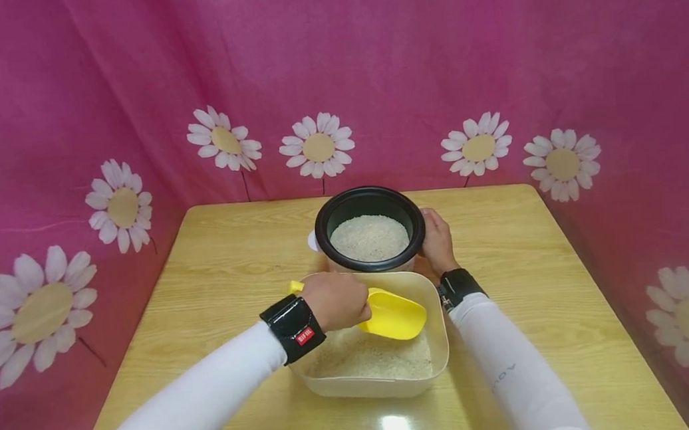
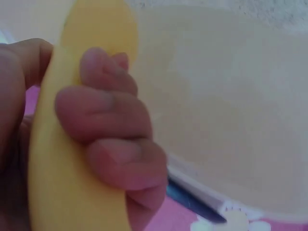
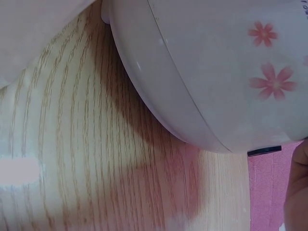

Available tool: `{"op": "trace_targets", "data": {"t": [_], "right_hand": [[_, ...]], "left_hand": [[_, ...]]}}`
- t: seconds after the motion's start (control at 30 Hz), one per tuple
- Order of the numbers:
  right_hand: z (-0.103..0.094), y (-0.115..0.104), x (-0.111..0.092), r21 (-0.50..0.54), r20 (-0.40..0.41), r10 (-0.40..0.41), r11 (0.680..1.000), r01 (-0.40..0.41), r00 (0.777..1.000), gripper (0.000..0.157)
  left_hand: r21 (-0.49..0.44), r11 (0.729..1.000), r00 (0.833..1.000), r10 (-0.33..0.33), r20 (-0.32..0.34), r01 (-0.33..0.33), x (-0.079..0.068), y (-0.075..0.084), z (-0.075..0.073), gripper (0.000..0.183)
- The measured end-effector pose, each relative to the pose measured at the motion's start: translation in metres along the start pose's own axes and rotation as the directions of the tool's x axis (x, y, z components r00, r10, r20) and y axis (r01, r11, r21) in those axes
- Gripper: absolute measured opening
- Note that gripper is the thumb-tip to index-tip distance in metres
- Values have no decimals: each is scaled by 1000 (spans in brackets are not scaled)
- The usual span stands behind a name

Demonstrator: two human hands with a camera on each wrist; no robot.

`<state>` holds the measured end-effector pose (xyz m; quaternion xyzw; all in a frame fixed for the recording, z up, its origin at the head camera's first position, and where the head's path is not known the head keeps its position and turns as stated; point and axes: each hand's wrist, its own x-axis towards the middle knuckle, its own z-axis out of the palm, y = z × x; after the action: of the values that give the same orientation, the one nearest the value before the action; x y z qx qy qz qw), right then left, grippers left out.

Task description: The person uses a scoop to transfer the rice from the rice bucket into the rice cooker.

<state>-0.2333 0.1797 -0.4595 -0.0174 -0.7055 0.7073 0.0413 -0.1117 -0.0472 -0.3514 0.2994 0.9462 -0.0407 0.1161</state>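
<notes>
My left hand point(image 1: 340, 300) grips the handle of a yellow scoop point(image 1: 395, 315), with the fingers wrapped round it in the left wrist view. Its yellow blade hangs over a cream plastic tub point(image 1: 382, 387) that has rice point(image 1: 384, 355) along its bottom. Behind the tub stands a rice cooker point(image 3: 216, 72), white with pink flowers. A mound of rice point(image 1: 370, 238) lies inside its black-rimmed pot point(image 1: 372, 265). My right hand point(image 1: 438, 240) holds the cooker's right side, fingers at the rim; part of that hand is hidden in the right wrist view.
Both containers stand on a light wooden table point(image 1: 234, 263), the tub close in front of the cooker. A pink curtain point(image 1: 381, 59) with white daisies hangs behind the table and along both sides.
</notes>
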Motion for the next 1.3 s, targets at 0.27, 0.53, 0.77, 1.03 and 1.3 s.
{"op": "trace_targets", "data": {"t": [0.27, 0.53, 0.77, 1.03, 1.3], "right_hand": [[2, -6, -6, 6, 7, 0, 1000, 0, 1000, 27], [5, -1, -4, -15, 18, 23, 1000, -23, 1000, 32], [1, 27, 14, -27, -23, -25, 999, 24, 999, 34], [0, 29, 17, -24, -43, -34, 999, 33, 998, 33], [3, 8, 6, 13, -28, -24, 1000, 24, 999, 34]], "left_hand": [[40, 999, 999, -23, 24, 22, 12, 7, 20, 31], [-153, 980, 992, -126, 32, 129, 12, 0, 41, 38], [-143, 980, 988, -144, -54, 135, 11, -1, 38, 39], [51, 989, 987, -137, -88, 142, 5, 15, 28, 24], [139, 973, 980, -173, -100, 186, 1, 24, 31, 12]]}}
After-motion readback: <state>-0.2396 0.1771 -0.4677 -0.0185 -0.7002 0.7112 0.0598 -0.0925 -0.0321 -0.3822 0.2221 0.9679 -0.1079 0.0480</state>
